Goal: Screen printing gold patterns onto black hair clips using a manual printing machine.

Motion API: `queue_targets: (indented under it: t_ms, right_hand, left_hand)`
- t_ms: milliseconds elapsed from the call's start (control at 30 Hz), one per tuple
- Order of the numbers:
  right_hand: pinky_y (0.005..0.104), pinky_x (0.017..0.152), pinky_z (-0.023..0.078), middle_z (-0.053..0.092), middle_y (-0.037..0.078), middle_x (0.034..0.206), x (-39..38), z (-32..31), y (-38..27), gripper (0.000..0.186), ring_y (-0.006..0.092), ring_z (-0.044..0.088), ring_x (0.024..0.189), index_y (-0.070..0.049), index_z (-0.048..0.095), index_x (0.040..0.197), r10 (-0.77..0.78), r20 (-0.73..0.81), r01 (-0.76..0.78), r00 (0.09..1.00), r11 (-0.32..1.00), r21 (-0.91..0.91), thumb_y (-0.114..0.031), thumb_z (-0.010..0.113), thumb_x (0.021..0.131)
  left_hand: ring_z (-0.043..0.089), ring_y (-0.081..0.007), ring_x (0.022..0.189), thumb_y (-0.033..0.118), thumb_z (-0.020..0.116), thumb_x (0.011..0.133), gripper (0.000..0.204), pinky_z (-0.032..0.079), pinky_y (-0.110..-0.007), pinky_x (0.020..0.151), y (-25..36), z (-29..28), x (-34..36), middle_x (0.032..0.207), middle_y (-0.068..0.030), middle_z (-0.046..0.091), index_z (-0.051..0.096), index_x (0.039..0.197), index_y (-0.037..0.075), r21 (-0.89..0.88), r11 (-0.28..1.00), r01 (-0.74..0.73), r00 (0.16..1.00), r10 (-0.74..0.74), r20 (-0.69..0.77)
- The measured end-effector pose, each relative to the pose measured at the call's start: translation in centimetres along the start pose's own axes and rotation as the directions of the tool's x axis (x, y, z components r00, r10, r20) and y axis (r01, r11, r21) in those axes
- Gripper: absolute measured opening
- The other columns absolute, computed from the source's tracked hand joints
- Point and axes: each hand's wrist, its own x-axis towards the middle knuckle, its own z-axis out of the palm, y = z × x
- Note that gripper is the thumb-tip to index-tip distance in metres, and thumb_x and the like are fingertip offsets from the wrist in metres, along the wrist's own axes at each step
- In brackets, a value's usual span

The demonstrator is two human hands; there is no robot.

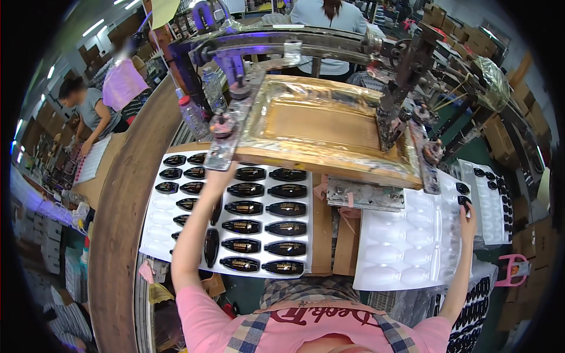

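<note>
Head view, right grip (468,217) pinching black piece (464,200) at tray (438,235) edge, left grip (226,174) hidden, cannot tell.

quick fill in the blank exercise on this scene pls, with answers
The right grip touches a small piece colored ____.
The left tray, under rows of lettered pieces, is ____.
The lettering on those pieces is ____.
The person's left sleeve is ____.

Missing words: black; white; gold; pink.

A metal bar (234,128) hides the left fingers.
</note>
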Motion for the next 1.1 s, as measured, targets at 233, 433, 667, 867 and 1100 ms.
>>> queue_targets:
  t_ms: [233, 433, 667, 867, 1100]
  right_hand:
    - [0.0242, 0.075, 0.043, 0.044, 0.008, 0.122, -3.6, 4.5, -20.0, 0.039, 0.0126, 0.052, 0.09, -0.001, 0.047, 0.11, -0.176, 0.224, 0.037, 0.959, 0.857, 0.515, -0.009, 0.063, 0.075]
    - [0.0296, 0.083, 0.038, 0.054, 0.01, 0.109, -3.4, 8.0, -29.3, 0.047, 0.0182, 0.051, 0.095, 0.001, 0.046, 0.113, -0.335, 0.477, 0.142, 0.812, 0.907, 0.396, -0.016, 0.066, 0.074]
    - [0.0349, 0.087, 0.036, 0.052, 0.019, 0.109, -4.0, 10.3, -31.3, 0.045, 0.0308, 0.047, 0.102, -0.002, 0.053, 0.107, -0.377, 0.58, 0.163, 0.722, 0.908, 0.387, -0.031, 0.063, 0.074]
    - [0.0352, 0.095, 0.028, 0.045, 0.02, 0.12, 0.8, 6.7, -12.4, 0.036, 0.0314, 0.041, 0.111, 0.005, 0.044, 0.114, -0.267, 0.113, 0.268, 0.957, 0.963, 0.006, -0.019, 0.045, 0.088]
    - [0.0399, 0.089, 0.035, 0.047, 0.026, 0.114, 5.7, 2.2, 0.3, 0.053, 0.0375, 0.044, 0.107, 0.003, 0.044, 0.116, 0.092, 0.105, -0.019, 0.99, 0.834, -0.551, -0.038, 0.049, 0.083]
  left_hand:
    - [0.053, -0.022, 0.093, 0.014, 0.047, 0.084, 0.023, 0.041, -0.033, 0.081, 20.4, 6.8, 6.4, 0.099, -0.0133, 0.057, 0.053, 0.102, 0.0, -0.432, 0.844, -0.318, 0.928, 0.37, 0.04]
    - [0.053, -0.0132, 0.086, 0.016, 0.051, 0.084, 0.022, 0.042, -0.026, 0.076, 21.0, 6.2, 9.6, 0.091, -0.0065, 0.059, 0.058, 0.099, 0.001, -0.857, 0.5, 0.127, 0.977, 0.086, 0.195]
    - [0.053, -0.0073, 0.08, 0.019, 0.055, 0.084, 0.023, 0.042, -0.021, 0.071, 9.0, -3.5, 5.7, 0.086, -0.0005, 0.06, 0.062, 0.096, 0.002, -0.774, 0.541, 0.329, 0.94, -0.263, 0.217]
    - [0.053, -0.0082, 0.062, 0.023, 0.059, 0.08, 0.027, 0.044, -0.02, 0.059, -9.3, -12.7, -4.3, 0.072, -0.004, 0.06, 0.063, 0.089, -0.002, -0.538, 0.581, 0.61, 0.72, -0.691, 0.07]
    - [0.054, -0.0105, 0.051, 0.022, 0.061, 0.078, 0.025, 0.044, -0.021, 0.047, -20.2, -15.2, -11.9, 0.061, -0.0054, 0.058, 0.064, 0.079, -0.003, -0.414, 0.467, 0.781, 0.488, -0.871, -0.062]
